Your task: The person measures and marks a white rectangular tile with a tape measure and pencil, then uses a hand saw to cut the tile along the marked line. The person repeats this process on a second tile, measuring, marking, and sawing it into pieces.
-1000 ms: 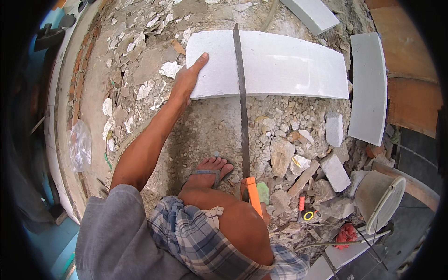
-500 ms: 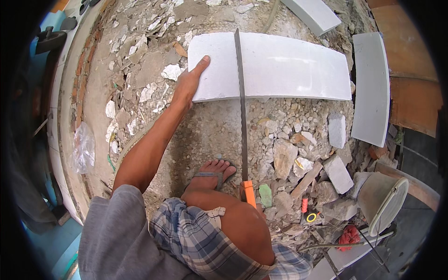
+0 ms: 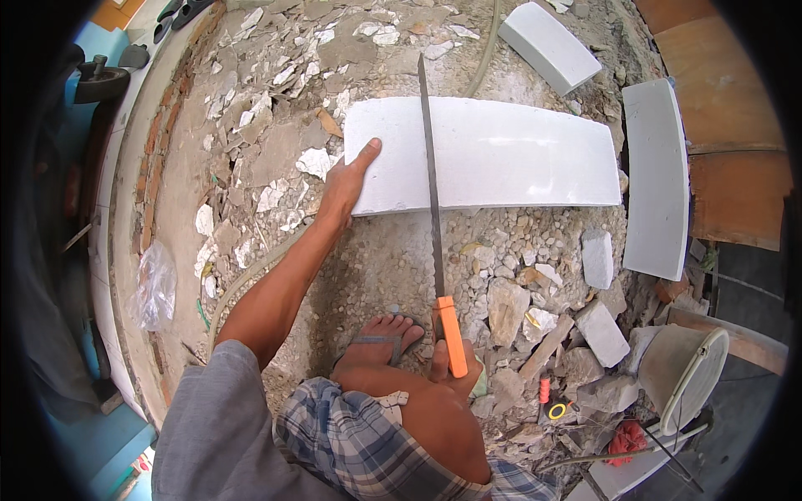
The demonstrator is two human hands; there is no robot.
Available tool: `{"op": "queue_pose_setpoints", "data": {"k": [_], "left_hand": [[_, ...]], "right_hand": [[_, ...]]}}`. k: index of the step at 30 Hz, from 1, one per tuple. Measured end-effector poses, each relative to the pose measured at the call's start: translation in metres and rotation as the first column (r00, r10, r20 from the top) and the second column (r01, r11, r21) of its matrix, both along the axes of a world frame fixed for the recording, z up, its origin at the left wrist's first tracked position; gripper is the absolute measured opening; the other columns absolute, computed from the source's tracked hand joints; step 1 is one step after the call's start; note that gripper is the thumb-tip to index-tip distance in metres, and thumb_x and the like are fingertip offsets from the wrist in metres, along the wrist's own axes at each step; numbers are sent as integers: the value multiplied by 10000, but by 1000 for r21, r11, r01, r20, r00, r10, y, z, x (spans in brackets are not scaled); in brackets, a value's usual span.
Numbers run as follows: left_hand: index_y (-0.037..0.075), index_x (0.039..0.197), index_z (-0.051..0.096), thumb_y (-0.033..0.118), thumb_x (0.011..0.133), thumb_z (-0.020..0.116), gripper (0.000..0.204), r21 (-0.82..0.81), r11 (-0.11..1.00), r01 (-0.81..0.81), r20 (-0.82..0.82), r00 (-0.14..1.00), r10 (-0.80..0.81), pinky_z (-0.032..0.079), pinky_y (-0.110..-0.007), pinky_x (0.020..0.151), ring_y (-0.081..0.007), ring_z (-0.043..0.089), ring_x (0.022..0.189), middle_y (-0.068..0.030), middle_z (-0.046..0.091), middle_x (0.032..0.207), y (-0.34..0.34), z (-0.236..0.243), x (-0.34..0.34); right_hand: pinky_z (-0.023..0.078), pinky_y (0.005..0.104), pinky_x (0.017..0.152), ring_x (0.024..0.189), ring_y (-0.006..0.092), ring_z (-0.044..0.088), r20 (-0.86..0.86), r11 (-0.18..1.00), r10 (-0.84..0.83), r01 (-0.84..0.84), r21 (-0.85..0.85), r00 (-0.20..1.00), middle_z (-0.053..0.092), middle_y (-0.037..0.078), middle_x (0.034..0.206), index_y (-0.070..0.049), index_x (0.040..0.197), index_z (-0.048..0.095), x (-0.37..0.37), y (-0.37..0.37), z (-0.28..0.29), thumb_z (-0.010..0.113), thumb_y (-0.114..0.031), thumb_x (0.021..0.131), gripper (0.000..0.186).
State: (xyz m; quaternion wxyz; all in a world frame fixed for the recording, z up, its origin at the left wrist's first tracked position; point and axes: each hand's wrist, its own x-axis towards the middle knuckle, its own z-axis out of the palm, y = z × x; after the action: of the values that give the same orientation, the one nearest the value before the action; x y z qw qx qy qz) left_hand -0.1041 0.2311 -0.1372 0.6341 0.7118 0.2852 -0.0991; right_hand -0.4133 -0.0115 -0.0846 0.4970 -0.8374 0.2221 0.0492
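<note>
The white block (image 3: pixel 493 154) lies flat on the rubble-strewn ground, straight ahead of the person, its long axis running left to right across the view. The left hand (image 3: pixel 347 179) rests spread and flat on the block's near left corner, fingers pointing forward, pressing it down; it grips nothing. The right hand (image 3: pixel 447 367) sits much closer to the body, just above the raised knee, with its fingers wrapped around the orange handle (image 3: pixel 452 334) of a long handsaw. The saw blade (image 3: pixel 429 167) reaches forward from that handle and crosses the block at a right angle to its length, a little left of its middle, just to the right of the pressing hand. So the left hand is the one on the block, while the right reaches it only through the blade. A sandalled foot (image 3: pixel 386 338) is planted on the gravel just left of the handle. Farther out, two more white blocks lie to the right, one upright along the edge (image 3: pixel 657 179) and one angled at the top (image 3: pixel 547 43). Broken stone pieces (image 3: pixel 600 332) and a grey bucket (image 3: pixel 681 367) sit at lower right.
</note>
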Motion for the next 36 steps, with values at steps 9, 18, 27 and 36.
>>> {"op": "queue_pose_setpoints", "data": {"k": [9,18,27,36], "left_hand": [[-162,1349,591,633,893,745,930,-116,991,-60,-14,998,59,545,-379,955,-306,708,1108,-266,708,1213,-2,1,4],[-210,1329,580,690,879,708,1015,-135,991,-15,14,1000,17,548,-398,951,-355,714,1099,-308,695,1224,-2,4,1],[-118,1430,543,670,903,703,962,-184,983,-14,-63,998,2,551,-384,968,-312,704,1142,-245,675,1313,-3,2,6],[-127,1441,539,708,894,679,1008,-97,995,12,-7,1000,-13,458,-439,1099,-356,651,1246,-275,653,1357,-1,-5,8]], "right_hand": [[433,329,495,547,100,519,116,999,2,-8,48,993,571,56,603,-12,802,572,17,10,8,731,-226,976,318],[489,337,516,552,139,609,23,998,7,-8,57,1000,650,86,642,-2,834,628,2,4,7,743,-194,954,254],[489,369,499,514,198,607,74,990,-17,6,142,997,605,117,612,-19,809,604,9,9,-3,742,-187,948,257],[489,386,493,491,251,614,135,996,29,-41,81,990,602,115,608,-28,841,630,-13,1,-10,744,-210,929,232]]}}
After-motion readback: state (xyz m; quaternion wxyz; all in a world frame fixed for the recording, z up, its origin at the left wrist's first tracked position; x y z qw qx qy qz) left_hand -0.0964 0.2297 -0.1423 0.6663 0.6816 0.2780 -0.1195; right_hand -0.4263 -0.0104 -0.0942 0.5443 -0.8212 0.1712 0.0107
